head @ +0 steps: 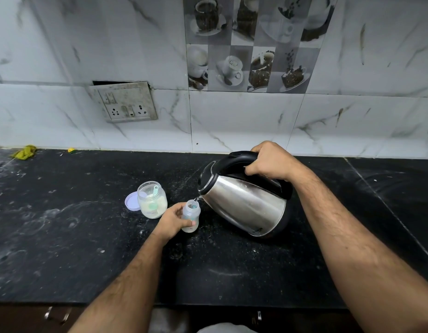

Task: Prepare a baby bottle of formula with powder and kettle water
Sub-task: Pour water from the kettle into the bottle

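A small clear baby bottle (191, 213) stands upright on the black counter (64, 248), its top uncovered, with white powder at its bottom. My left hand (172, 221) wraps around it from the left. My right hand (270, 161) grips the black handle of a steel kettle (244, 200), which is tilted to the left with its spout just above the bottle's mouth. A thin stream of water runs from the spout into the bottle. To the left stands a powder jar (152, 200) without its lid, holding white powder and a teal scoop.
A pale purple lid (131, 201) lies flat against the jar's left side. A yellow-green rag (25, 152) and a small yellow scrap (71, 150) lie by the back wall at far left. A socket panel (126, 102) sits on the tiled wall. The counter's front edge runs below my forearms.
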Tool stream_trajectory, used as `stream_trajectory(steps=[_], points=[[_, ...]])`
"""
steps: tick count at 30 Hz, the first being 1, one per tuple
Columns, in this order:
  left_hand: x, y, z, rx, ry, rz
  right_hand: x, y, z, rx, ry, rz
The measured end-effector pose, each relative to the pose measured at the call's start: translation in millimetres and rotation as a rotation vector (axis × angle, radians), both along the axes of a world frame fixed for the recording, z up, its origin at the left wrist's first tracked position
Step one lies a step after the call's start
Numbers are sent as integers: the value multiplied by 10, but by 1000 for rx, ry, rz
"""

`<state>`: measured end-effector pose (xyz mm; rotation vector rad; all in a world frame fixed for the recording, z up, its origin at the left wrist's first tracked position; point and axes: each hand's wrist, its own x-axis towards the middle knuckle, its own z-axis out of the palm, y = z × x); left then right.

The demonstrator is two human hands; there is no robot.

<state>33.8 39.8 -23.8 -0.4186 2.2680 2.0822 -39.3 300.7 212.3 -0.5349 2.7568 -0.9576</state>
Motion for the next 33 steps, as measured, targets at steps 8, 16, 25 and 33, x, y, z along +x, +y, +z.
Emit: stream_trajectory(steps=[8, 16, 25, 33], points=[[0, -19, -7, -9, -13, 9, 4, -7, 40, 3, 9, 8], [8, -5, 7, -4, -23, 17, -6, -16, 55, 8, 15, 8], [31, 37, 65, 3, 1, 23, 0, -14, 54, 3, 13, 6], [35, 42, 72, 6, 6, 24, 3, -20, 61, 6, 6, 7]])
